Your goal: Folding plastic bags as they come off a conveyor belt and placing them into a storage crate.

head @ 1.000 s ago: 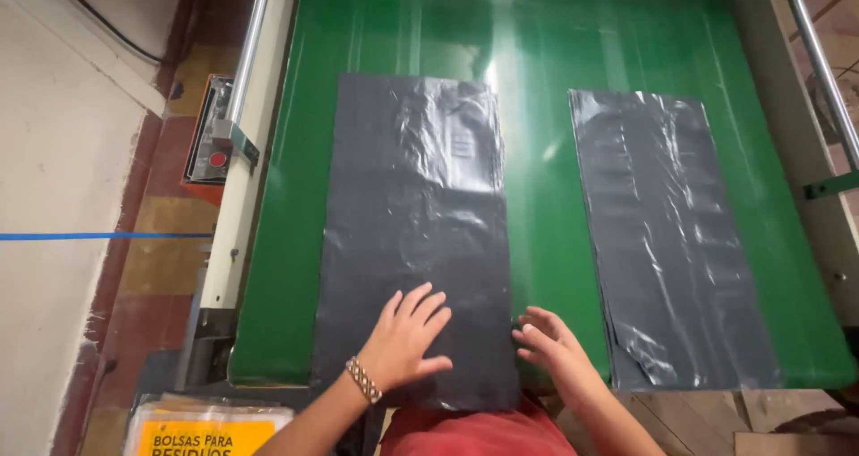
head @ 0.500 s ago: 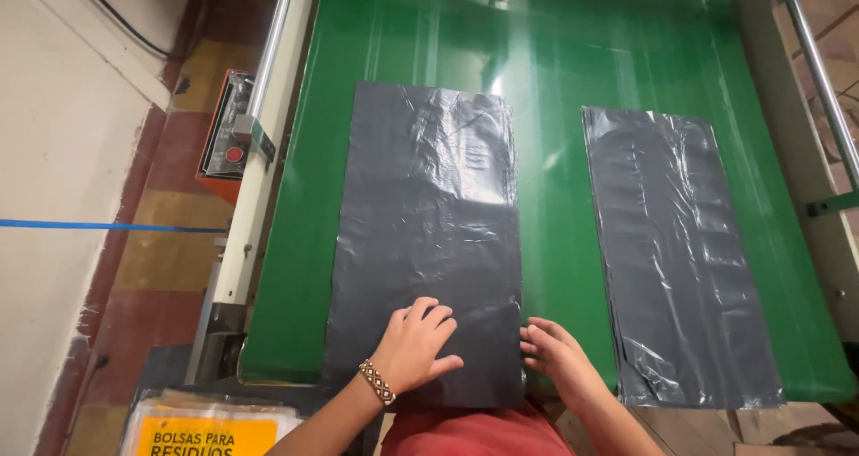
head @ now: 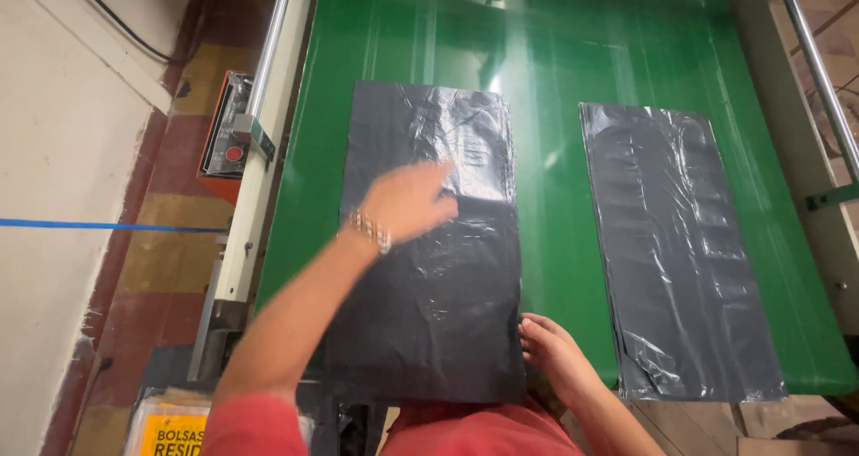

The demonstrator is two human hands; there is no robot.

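Two flat black plastic bags lie on a green conveyor belt [head: 555, 80]. My left hand [head: 413, 201], blurred by motion and wearing a beaded bracelet, lies flat with fingers spread on the middle of the left bag [head: 429, 304]. My right hand [head: 553, 353] pinches that bag's near right corner at the belt's front edge. The right bag [head: 680, 250] lies untouched, apart from both hands.
An orange control box with a red button [head: 228, 138] hangs on the belt's left metal rail [head: 268, 53]. A yellow-labelled packet [head: 170, 429] sits at the lower left. A metal bar [head: 819, 62] runs along the right side. Red and yellow floor shows on the left.
My left hand has slid from the bag's near edge up to its middle. My right hand has stayed at the near right corner.
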